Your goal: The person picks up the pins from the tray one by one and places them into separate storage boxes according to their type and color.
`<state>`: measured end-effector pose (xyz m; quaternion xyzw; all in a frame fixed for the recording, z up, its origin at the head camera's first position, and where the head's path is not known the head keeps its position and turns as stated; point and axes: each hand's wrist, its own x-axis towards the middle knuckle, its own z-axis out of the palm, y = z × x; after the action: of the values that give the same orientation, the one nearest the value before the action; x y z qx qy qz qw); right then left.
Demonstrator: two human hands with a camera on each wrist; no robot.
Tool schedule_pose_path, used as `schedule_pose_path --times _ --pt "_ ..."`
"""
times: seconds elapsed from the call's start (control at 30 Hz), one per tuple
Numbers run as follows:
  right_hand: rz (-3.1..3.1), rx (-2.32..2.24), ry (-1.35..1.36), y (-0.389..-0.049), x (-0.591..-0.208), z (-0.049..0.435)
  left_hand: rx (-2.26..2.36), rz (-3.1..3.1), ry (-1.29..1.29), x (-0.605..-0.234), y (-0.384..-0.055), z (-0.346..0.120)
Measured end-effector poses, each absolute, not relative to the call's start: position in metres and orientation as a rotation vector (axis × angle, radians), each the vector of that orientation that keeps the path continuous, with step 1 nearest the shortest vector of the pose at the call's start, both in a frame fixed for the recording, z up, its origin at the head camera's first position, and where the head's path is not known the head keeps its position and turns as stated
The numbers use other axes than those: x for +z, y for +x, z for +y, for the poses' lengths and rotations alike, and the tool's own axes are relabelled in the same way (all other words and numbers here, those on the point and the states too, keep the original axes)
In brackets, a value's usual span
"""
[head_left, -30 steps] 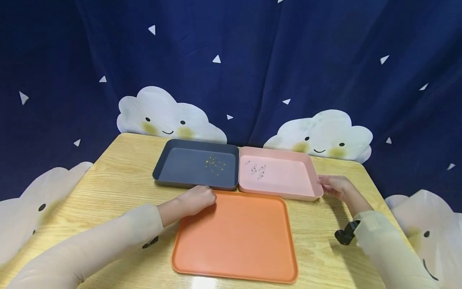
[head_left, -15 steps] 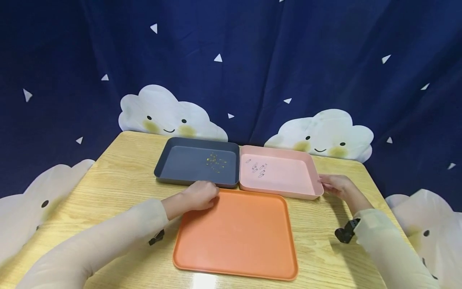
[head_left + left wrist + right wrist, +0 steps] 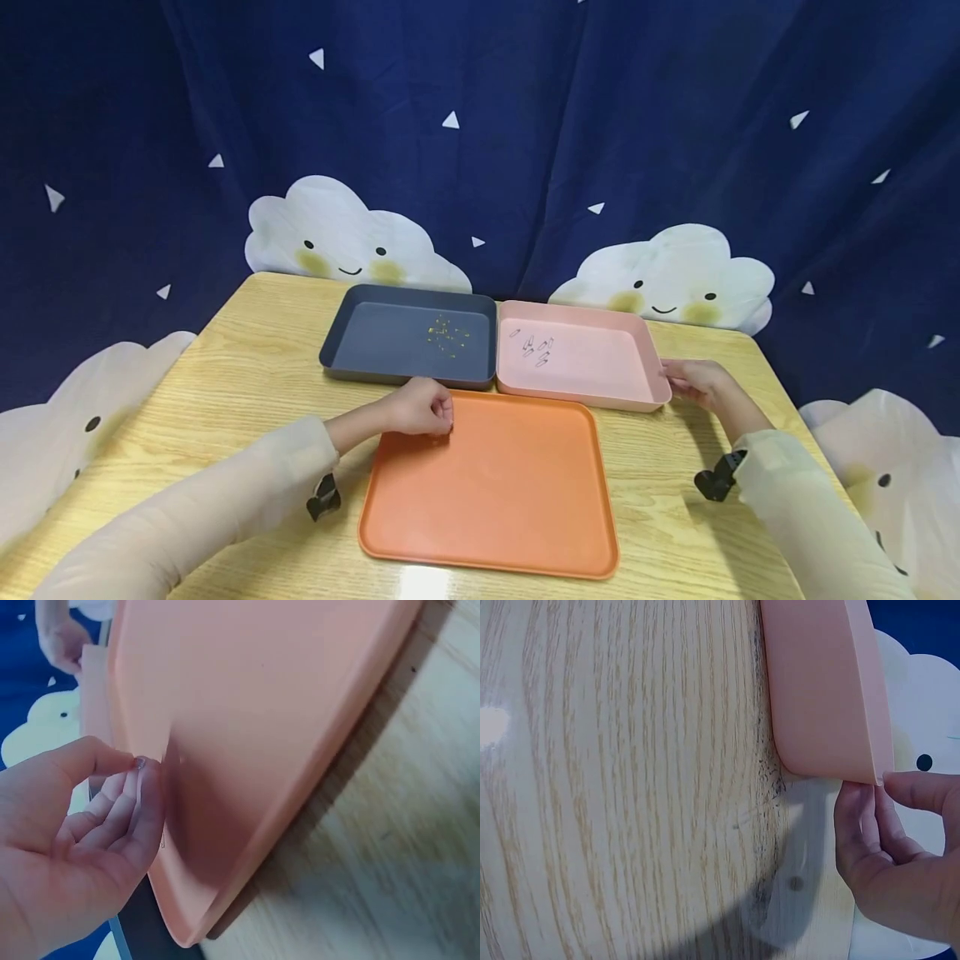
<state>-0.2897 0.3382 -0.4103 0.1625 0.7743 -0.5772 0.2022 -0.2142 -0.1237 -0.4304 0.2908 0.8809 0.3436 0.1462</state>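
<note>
My left hand (image 3: 422, 407) is over the upper left corner of the orange tray (image 3: 495, 492). In the left wrist view, its thumb and forefinger pinch a tiny shiny piece (image 3: 140, 762), mostly hidden by the fingertips; I cannot tell its kind. The other fingers curl inward below. My right hand (image 3: 697, 383) holds the right end of the pink tray (image 3: 600, 350), thumb on the rim and fingers against the outer wall, as the right wrist view shows. Several small wire pieces shaped like paper clips (image 3: 542, 363) lie in the left part of that tray.
Left of the pink tray, right against it, stands a dark grey tray (image 3: 375, 333) with several tiny yellow bits (image 3: 442, 332) in it. Both stand behind the orange tray on the wooden table (image 3: 277, 367). A blue cloud-print curtain (image 3: 525, 125) hangs behind.
My left hand has turned so that its curled fingers now show, and it has shifted slightly over the orange tray's corner. The right hand has stayed on the pink tray.
</note>
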Motion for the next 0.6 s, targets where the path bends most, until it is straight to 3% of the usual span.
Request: schedule_pose_path --times 0.27,0.6 --pt "2.142 -1.634 0.454 -0.288 -0.409 0.337 1.297 2.229 0.506 -0.429 -0.213 -0.119" --pt "2.127 -1.661 0.439 -0.289 -0.409 0.339 1.391 2.114 0.269 -0.419 -0.222 -0.105"
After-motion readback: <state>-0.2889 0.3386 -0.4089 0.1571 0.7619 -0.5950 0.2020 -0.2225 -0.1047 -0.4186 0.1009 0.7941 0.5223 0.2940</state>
